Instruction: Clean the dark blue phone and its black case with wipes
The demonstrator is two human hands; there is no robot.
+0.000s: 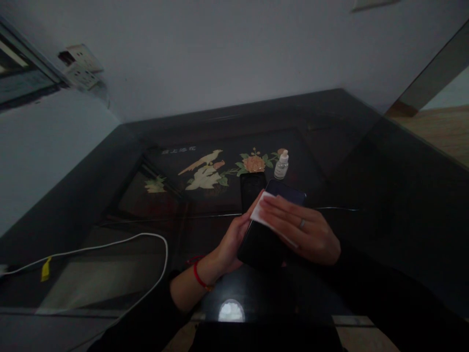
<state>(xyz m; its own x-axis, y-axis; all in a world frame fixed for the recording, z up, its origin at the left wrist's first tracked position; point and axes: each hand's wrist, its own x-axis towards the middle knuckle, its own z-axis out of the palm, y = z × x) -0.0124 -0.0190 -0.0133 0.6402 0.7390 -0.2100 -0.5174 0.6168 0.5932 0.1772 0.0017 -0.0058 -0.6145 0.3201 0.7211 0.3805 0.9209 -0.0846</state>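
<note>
My left hand (233, 240) grips a dark smartphone (259, 243) along its left side, screen facing up and tilted over the table. Across the screen, my right hand (307, 231) presses a folded white wipe (258, 213) with its fingers laid together on top. A ring shows on that hand, and a red cord circles my left wrist. Just beyond the phone lies a black phone case (251, 188), partly covered by my hands. Close to the phone's far edge stands a small clear dropper bottle (281, 166) with a white cap.
The glossy black table (220, 122) carries an inlaid bird and flower picture (205, 171). A white cable (132, 238) with a yellow tag (45, 270) curves across the left side. White walls border the table, with power sockets (82, 66) at upper left.
</note>
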